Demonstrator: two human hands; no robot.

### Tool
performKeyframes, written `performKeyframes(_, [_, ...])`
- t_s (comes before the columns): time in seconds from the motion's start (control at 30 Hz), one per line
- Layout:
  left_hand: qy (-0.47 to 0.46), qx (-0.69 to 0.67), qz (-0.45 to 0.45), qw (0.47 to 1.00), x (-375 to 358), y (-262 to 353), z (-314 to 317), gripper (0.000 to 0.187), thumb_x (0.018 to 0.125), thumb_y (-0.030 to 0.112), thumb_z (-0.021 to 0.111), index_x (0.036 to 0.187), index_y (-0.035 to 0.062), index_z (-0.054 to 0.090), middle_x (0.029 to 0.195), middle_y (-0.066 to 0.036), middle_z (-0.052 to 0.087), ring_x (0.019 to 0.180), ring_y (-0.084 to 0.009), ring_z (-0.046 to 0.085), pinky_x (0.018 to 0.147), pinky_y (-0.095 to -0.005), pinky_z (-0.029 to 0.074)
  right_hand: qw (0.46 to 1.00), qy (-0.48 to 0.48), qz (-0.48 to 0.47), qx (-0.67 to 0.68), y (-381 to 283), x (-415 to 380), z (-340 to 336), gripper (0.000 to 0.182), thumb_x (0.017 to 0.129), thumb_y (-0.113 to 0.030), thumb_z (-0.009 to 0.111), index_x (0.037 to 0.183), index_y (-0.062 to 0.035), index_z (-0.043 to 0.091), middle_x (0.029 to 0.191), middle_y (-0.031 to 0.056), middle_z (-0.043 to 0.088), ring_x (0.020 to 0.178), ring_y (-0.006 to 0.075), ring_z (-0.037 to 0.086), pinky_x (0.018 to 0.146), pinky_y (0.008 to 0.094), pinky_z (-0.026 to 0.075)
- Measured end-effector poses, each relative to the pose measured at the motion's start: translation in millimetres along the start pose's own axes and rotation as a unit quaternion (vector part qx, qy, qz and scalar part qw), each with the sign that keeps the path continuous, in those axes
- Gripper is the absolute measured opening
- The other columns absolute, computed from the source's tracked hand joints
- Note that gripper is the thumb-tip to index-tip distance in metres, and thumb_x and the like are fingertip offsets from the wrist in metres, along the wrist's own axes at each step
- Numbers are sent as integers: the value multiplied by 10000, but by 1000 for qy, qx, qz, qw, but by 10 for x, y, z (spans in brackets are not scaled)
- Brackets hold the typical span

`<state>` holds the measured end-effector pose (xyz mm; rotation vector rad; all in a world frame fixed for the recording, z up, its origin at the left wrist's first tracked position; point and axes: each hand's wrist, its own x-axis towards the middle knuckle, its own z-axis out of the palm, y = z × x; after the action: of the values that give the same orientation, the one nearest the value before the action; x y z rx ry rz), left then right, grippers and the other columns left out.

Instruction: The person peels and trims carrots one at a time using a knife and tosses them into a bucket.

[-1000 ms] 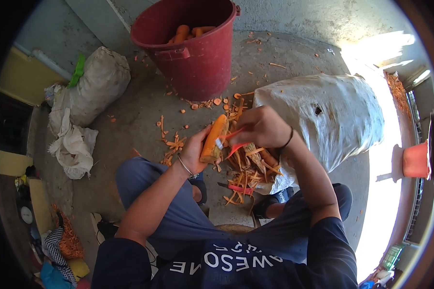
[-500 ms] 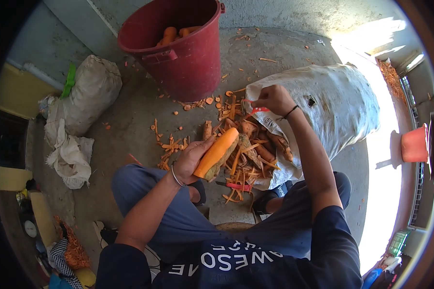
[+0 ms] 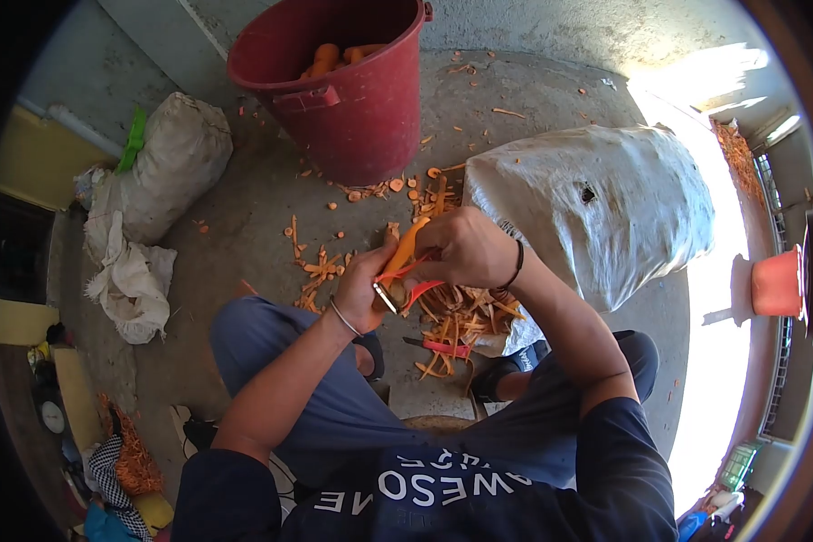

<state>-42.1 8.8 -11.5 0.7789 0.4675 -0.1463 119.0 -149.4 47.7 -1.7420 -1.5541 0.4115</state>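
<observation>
My left hand [image 3: 363,287] is wrapped around a large carrot [image 3: 410,242], peeled bright orange along its upper side. In my right hand [image 3: 471,249] is a red peeler [image 3: 421,288], its metal blade at the carrot's near end. Below both hands lies a heap of carrot peels [image 3: 479,312] mixed with unpeeled carrots, at the mouth of a big white sack [image 3: 596,208]. A red-handled knife [image 3: 446,349] rests on the near side of the heap. My right fingers partly cover the carrot.
A dark red bucket [image 3: 361,135] with peeled carrots [image 3: 327,60] inside stands beyond the heap. At the left, a filled sack [image 3: 181,149] leans by the wall, with a crumpled white sack [image 3: 135,294] before it. An orange-red pot [image 3: 777,284] is at far right.
My right hand has come down and left from above the sack's mouth, bringing the peeler onto the carrot. My left hand still holds the carrot, now tilted more upright.
</observation>
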Motion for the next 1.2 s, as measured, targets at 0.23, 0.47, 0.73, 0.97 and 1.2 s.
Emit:
performKeyframes(0.23, [-39, -37, -35, 998, -69, 8, -84, 416, 1126, 416, 524, 1246, 44, 666, 928, -81, 725, 650, -175, 699, 471, -348, 525, 998, -26, 47, 38, 106, -10, -212, 381, 786, -329, 934, 810, -3, 738, 704, 134, 707, 657, 294, 720, 622, 403, 538])
performKeyframes(0.47, [-63, 4, -63, 996, -166, 59, -172, 447, 1127, 412, 512, 1269, 13, 654, 975, -133, 729, 696, -217, 709, 496, -344, 527, 954, 62, 273, -111, 1253, -370, -743, 385, 798, -360, 939, 802, -14, 771, 663, 77, 686, 594, 147, 620, 585, 354, 490])
performKeyframes(0.73, [-54, -80, -64, 993, 61, -39, -254, 533, 1140, 489, 423, 1365, 49, 622, 1029, -102, 731, 871, -203, 725, 622, -367, 576, 997, -1, 73, 37, 361, -56, -246, 413, 797, -391, 922, 816, -16, 751, 694, 106, 710, 618, 272, 685, 612, 387, 528])
performKeyframes(0.97, [-5, -9, -37, 999, -57, 3, -50, 471, 1149, 452, 435, 1321, 65, 640, 1014, -83, 735, 804, -173, 741, 569, -331, 575, 998, -31, 15, 48, 33, 0, -34, 392, 783, -355, 928, 784, -21, 724, 711, 135, 719, 673, 322, 728, 626, 411, 540])
performKeyframes(1.2, [-70, 3, -23, 997, -178, 60, -91, 400, 1141, 337, 509, 1204, -19, 680, 924, -141, 731, 630, -223, 719, 439, -363, 560, 993, -16, 118, 9, 308, -46, -394, 366, 779, -333, 929, 813, -20, 743, 722, 154, 713, 652, 303, 693, 633, 407, 536])
